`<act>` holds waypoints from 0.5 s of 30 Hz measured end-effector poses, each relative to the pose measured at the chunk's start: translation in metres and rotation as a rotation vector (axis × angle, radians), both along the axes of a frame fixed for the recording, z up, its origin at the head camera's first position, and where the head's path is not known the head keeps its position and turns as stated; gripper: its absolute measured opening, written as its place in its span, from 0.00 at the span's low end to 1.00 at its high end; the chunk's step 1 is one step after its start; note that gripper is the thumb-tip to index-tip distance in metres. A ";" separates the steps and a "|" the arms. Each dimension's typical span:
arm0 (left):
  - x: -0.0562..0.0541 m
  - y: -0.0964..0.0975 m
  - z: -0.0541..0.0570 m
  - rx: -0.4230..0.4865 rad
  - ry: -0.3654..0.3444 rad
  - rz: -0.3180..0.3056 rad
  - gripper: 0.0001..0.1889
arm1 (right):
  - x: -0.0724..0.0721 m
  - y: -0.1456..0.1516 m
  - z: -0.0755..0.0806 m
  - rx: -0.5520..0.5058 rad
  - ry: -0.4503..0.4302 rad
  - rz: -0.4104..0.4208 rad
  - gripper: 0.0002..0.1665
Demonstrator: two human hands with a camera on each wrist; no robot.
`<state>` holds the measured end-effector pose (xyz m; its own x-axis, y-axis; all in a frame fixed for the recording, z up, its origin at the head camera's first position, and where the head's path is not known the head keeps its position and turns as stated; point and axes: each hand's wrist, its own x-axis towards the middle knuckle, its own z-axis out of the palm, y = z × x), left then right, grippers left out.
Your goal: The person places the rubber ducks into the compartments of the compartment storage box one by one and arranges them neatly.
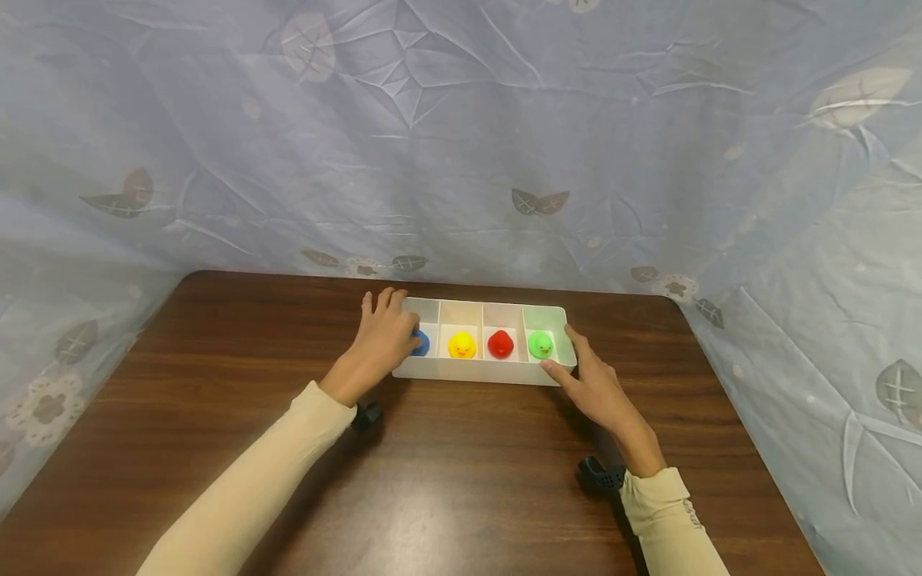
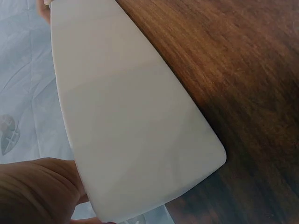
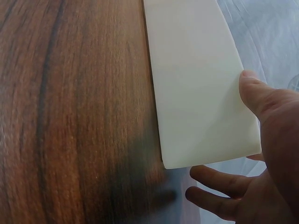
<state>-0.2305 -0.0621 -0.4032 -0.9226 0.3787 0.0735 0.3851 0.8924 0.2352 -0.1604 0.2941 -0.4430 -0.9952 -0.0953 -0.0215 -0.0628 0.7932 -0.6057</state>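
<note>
A white divided box holds a row of small toy ducks. The left hand reaches over the box's left end, its thumb and a fingertip at the blue duck, which they partly cover. Further right sit a yellow duck, a red duck and a green duck, one per compartment. At the box's right end, the right hand holds the corner, thumb on the front rim and other fingers along the end wall. Both wrist views show the box's outer front wall, which hides the ducks.
The box stands toward the far edge of a dark brown wooden table. A pale blue patterned cloth hangs behind the table and along both sides. Black wrist devices sit under both wrists, close over the tabletop.
</note>
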 end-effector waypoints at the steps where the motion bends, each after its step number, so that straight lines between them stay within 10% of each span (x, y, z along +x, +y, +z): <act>1: -0.001 0.001 0.000 -0.006 -0.007 0.002 0.10 | 0.000 0.000 0.000 -0.001 -0.001 0.000 0.55; 15: -0.006 -0.003 0.001 0.000 -0.037 0.008 0.08 | -0.001 0.000 0.001 -0.009 -0.004 0.007 0.55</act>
<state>-0.2363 -0.0648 -0.4026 -0.9277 0.3713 0.0395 0.3690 0.8955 0.2487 -0.1610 0.2941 -0.4423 -0.9945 -0.1021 -0.0249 -0.0655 0.7875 -0.6129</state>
